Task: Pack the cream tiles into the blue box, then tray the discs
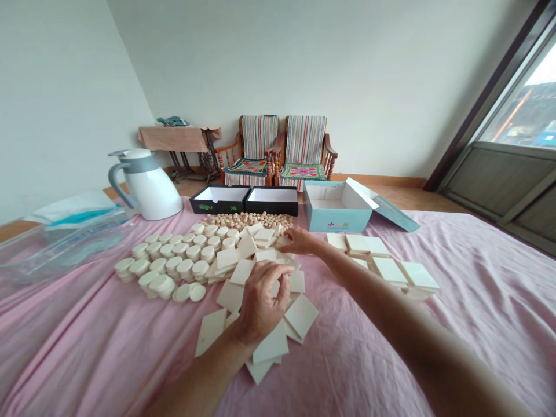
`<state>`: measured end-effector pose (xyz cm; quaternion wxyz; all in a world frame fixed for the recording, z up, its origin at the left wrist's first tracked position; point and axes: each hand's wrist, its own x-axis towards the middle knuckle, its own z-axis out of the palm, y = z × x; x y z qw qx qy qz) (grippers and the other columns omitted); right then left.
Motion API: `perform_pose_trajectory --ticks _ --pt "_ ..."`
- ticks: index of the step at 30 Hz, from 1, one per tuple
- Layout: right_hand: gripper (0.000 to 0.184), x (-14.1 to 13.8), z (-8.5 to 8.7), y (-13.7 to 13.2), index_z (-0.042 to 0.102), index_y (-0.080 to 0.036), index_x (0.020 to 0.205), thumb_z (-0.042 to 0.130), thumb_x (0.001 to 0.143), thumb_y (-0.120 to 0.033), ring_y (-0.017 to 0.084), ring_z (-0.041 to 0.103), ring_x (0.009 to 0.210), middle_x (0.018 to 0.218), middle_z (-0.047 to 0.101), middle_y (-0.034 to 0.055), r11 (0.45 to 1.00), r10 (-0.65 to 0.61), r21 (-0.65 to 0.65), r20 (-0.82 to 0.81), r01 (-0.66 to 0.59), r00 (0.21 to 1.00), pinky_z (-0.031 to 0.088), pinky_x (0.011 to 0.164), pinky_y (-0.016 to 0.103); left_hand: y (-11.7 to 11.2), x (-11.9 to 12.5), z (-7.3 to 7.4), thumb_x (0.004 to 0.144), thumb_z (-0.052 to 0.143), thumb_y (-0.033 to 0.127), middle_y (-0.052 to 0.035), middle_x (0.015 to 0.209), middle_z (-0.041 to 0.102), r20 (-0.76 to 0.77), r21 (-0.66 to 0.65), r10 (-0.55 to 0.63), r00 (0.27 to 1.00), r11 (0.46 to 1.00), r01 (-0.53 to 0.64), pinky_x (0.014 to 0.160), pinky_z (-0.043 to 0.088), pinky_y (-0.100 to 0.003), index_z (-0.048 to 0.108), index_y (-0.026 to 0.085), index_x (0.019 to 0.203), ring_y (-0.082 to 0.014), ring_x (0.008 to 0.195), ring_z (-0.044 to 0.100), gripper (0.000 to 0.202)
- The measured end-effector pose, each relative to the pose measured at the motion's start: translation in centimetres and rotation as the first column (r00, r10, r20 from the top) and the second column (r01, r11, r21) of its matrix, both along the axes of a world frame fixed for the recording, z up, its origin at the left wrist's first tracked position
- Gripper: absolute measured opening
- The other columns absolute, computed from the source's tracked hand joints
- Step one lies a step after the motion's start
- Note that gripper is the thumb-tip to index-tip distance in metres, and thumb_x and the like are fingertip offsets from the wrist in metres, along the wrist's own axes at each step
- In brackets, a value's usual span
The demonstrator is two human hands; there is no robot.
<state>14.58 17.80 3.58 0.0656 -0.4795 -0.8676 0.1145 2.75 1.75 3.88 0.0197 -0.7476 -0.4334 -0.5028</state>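
Note:
My left hand hovers over a loose pile of pale wooden squares, its thumb and fingers curled together in a pinch. Something pale shows inside the curl, but I cannot tell whether it is held or lies behind. Farther off, my right hand reaches to the far right side of the same pile. Its fingers bend down around a pale piece there, whose shape they mostly hide. Stacks of round wooden discs stand left of the pile. Neat stacks of wooden squares sit to the right, beyond my right forearm.
Many small wooden beads lie behind the pile. Two black boxes and a light-blue box with its lid leaning beside it line the back. A white jug and clear plastic bags are at left on the pink cloth.

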Motion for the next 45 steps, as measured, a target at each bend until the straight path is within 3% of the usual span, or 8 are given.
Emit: perform_pose_trajectory --ticks 8,12,18,24,28,32,37,45 --pt "0.040 3.1 2.2 0.1 0.061 -0.019 0.106 0.064 0.073 -0.042 0.019 0.061 0.086 0.099 0.067 0.0042 0.999 0.003 0.041 0.007 -0.003 1.000 0.042 0.070 0.024 -0.1 0.1 0.3 0.081 0.048 0.009 -0.0042 0.080 0.067 0.000 -0.001 0.006 1.000 1.000 -0.006 0.077 0.049 -0.031 0.063 0.018 0.087 -0.0172 0.079 0.060 0.018" --pt "0.048 5.4 3.4 0.0 0.058 -0.018 0.114 0.066 0.071 -0.040 0.027 0.057 0.099 0.112 0.062 0.0108 0.994 -0.063 0.095 0.088 0.055 0.994 0.041 0.077 0.032 -0.1 0.1 0.2 0.081 0.048 0.009 -0.0042 0.080 0.067 0.004 -0.004 0.007 1.000 1.000 -0.007 0.077 0.049 -0.031 0.063 0.017 0.086 -0.0176 0.080 0.060 0.018" --pt "0.051 7.1 2.8 -0.9 0.061 -0.020 0.111 0.072 0.063 -0.031 0.032 0.054 0.104 0.111 0.062 0.0125 0.992 -0.077 0.118 0.208 0.053 0.975 0.037 0.085 0.041 -0.1 0.1 0.1 0.080 0.048 0.007 -0.0036 0.079 0.067 -0.016 -0.003 0.002 1.000 1.000 -0.002 0.076 0.048 -0.031 0.063 0.017 0.087 -0.0174 0.079 0.060 0.019" --pt "0.049 6.6 2.4 -0.7 0.059 -0.020 0.115 0.067 0.068 -0.033 0.032 0.053 0.108 0.115 0.061 0.0130 0.990 -0.070 0.131 0.158 0.050 0.985 0.037 0.086 0.041 -0.1 0.1 0.2 0.081 0.048 0.008 -0.0035 0.078 0.068 -0.007 -0.003 0.003 1.000 1.000 -0.003 0.075 0.048 -0.031 0.063 0.018 0.086 -0.0173 0.077 0.060 0.018" --pt "0.039 4.9 2.7 -0.4 0.059 -0.021 0.116 0.058 0.078 -0.030 0.023 0.058 0.104 0.114 0.064 0.0076 0.995 0.001 0.094 0.074 -0.008 0.997 0.041 0.084 0.030 -0.1 0.2 0.3 0.081 0.048 0.008 -0.0038 0.079 0.067 -0.009 -0.013 0.003 1.000 1.000 -0.003 0.075 0.048 -0.031 0.063 0.018 0.085 -0.0173 0.078 0.060 0.018" --pt "0.042 2.6 2.2 -0.5 0.062 -0.020 0.114 0.065 0.073 -0.031 0.018 0.061 0.096 0.109 0.067 0.0041 0.994 0.112 0.014 0.038 -0.113 0.993 0.044 0.078 0.023 -0.1 0.2 0.3 0.081 0.047 0.008 -0.0041 0.079 0.068 -0.012 -0.015 0.003 1.000 1.000 -0.003 0.076 0.048 -0.031 0.063 0.018 0.085 -0.0178 0.079 0.060 0.019" --pt "0.038 0.9 1.0 -0.6 0.064 -0.019 0.106 0.065 0.070 -0.030 0.020 0.062 0.092 0.103 0.068 0.0055 0.995 0.097 -0.022 0.039 -0.096 0.994 0.045 0.075 0.025 -0.2 0.2 0.2 0.081 0.048 0.007 -0.0037 0.078 0.067 -0.015 -0.021 -0.012 1.000 1.000 0.012 0.076 0.048 -0.031 0.062 0.018 0.087 -0.0174 0.077 0.060 0.019" --pt "0.058 4.5 2.9 0.1 0.055 -0.019 0.121 0.068 0.068 -0.040 0.029 0.053 0.107 0.119 0.057 0.0124 0.998 -0.028 0.054 0.072 0.024 0.997 0.041 0.085 0.036 -0.4 0.3 0.6 0.081 0.047 0.009 -0.0039 0.077 0.068 -0.011 -0.018 0.007 1.000 1.000 -0.008 0.075 0.049 -0.031 0.063 0.018 0.084 -0.0171 0.077 0.061 0.019"
